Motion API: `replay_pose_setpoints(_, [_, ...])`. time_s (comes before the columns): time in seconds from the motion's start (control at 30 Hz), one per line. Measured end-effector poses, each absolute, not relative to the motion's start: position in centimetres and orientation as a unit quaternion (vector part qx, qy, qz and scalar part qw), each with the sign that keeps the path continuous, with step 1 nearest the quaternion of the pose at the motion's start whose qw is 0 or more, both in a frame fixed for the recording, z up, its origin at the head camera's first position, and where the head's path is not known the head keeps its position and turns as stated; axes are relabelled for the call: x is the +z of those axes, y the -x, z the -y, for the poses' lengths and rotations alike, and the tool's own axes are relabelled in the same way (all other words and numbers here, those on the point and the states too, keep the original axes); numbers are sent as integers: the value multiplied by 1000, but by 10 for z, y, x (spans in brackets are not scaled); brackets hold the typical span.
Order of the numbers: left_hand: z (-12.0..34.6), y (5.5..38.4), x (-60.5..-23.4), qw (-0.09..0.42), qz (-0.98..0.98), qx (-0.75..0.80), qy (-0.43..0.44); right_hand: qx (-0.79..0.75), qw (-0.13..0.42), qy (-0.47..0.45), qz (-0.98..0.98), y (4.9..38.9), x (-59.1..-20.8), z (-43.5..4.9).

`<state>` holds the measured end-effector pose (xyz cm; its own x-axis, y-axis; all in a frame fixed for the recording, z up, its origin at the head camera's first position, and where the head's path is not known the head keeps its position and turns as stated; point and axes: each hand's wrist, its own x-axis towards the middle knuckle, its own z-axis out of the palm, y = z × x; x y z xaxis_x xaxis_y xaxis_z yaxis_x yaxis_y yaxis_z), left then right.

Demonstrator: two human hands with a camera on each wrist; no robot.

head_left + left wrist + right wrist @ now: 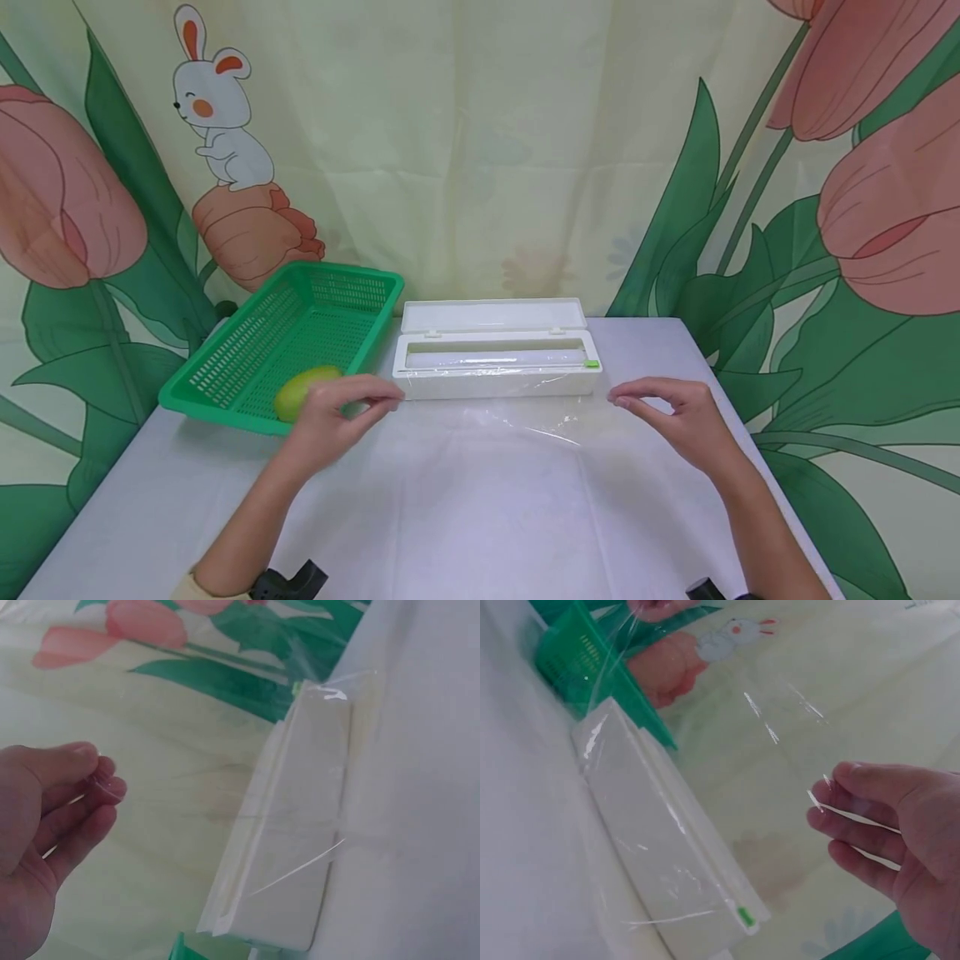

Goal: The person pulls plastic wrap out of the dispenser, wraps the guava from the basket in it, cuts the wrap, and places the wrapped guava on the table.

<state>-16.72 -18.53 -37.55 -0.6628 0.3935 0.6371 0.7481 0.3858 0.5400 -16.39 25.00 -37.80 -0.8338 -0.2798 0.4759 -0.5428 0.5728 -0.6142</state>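
A clear sheet of plastic wrap (525,421) stretches out from a white wrap dispenser box (495,385), whose lid (491,315) stands raised at the back. Inside the box lies the roll (487,358). My left hand (341,417) pinches one corner of the wrap between thumb and fingers, near the box's left end. On the opposite side my right hand (678,417) pinches the other corner. Both wrist views show the film running from the fingertips across the box. A green cutter slider (592,363) sits at the box's right end.
A green plastic basket (225,354) stands at the left, holding a yellow-green fruit (303,390) close behind my left hand. White cloth covers the table (487,517). Behind it hangs a printed curtain (525,167) with tulips and a rabbit.
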Motion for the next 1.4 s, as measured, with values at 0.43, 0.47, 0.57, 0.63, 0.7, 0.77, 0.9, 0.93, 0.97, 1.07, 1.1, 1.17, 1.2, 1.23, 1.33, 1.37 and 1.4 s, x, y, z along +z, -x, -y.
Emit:
replay_pose_setpoints(0.43, [185, 162, -390, 139, 808, -458, 344, 393, 109, -231, 884, 156, -394, -253])
replay_pose_setpoints(0.47, [185, 162, -392, 135, 804, -462, 348, 395, 101, -233, 883, 155, -395, -254])
replay_pose_setpoints(0.57, [186, 160, -395, 122, 797, -471, 358, 407, 79, -244, 877, 153, -398, -255])
replay_pose_setpoints(0.63, [186, 160, -397, 115, 794, -476, 361, 418, 64, -248, 871, 152, -401, -255])
replay_pose_setpoints(0.7, [186, 158, -398, 102, 798, -478, 353, 431, 48, -249, 866, 151, -403, -255])
replay_pose_setpoints(0.77, [186, 157, -400, 88, 801, -480, 346, 447, 24, -242, 861, 150, -404, -254])
replay_pose_setpoints(0.9, [190, 155, -402, 25, 798, -487, 354, 479, -30, -219, 850, 149, -407, -253])
replay_pose_setpoints(0.93, [191, 155, -402, -5, 788, -493, 368, 481, -46, -213, 849, 148, -407, -253])
replay_pose_setpoints(0.97, [193, 155, -402, -37, 778, -498, 382, 483, -64, -208, 848, 148, -407, -252])
replay_pose_setpoints(1.07, [196, 156, -405, -136, 737, -520, 409, 473, -126, -195, 850, 146, -407, -252])
replay_pose_setpoints(1.1, [197, 157, -406, -159, 728, -524, 412, 465, -145, -193, 852, 145, -407, -251])
replay_pose_setpoints(1.17, [198, 158, -409, -174, 721, -528, 413, 445, -169, -191, 859, 145, -407, -250])
replay_pose_setpoints(1.2, [198, 159, -410, -174, 724, -529, 408, 435, -171, -191, 863, 144, -408, -250])
replay_pose_setpoints(1.23, [198, 160, -411, -171, 730, -526, 401, 426, -168, -194, 868, 144, -408, -249])
replay_pose_setpoints(1.33, [196, 161, -414, -146, 755, -512, 384, 401, -137, -206, 882, 145, -412, -248])
replay_pose_setpoints(1.37, [196, 162, -415, -140, 763, -508, 375, 395, -126, -208, 886, 146, -413, -247])
replay_pose_setpoints(1.4, [195, 163, -416, -131, 771, -503, 368, 391, -116, -211, 888, 147, -414, -247])
